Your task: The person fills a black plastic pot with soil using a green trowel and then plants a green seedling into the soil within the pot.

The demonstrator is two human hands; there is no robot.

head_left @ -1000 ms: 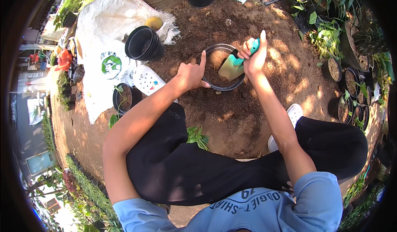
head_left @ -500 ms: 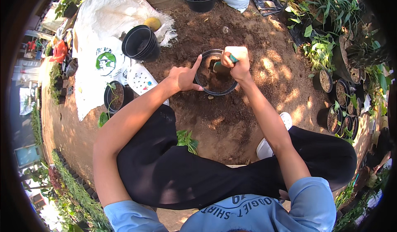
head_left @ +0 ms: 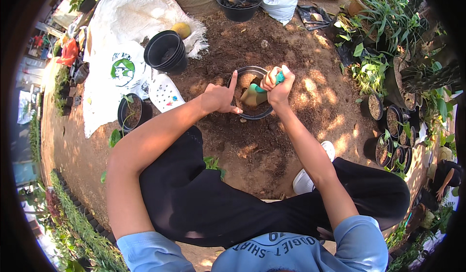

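A round black plastic pot (head_left: 256, 116) with brown soil (head_left: 248, 79) in it stands on the dirt ground before me. My left hand (head_left: 221, 98) rests against its left side, thumb and forefinger spread along the rim and the other fingers curled. In my right hand (head_left: 278, 86) is a garden trowel (head_left: 253, 97), gripped by its green handle. The trowel's soil-smeared blade slants down to the left inside the pot, above or touching the soil; I cannot tell which.
Stacked black pots (head_left: 166, 51), a potted seedling (head_left: 132, 113) and white sacks (head_left: 127, 22) lie to the left. A black pot of dark scraps (head_left: 239, 2) stands at the back. Several potted plants (head_left: 378, 149) line the right, where another person (head_left: 444, 179) shows at the edge.
The trowel has tipped, so its blade now shows and slants left; my right hand has turned with it. My left hand stays at the rim. The whole view has shifted slightly.
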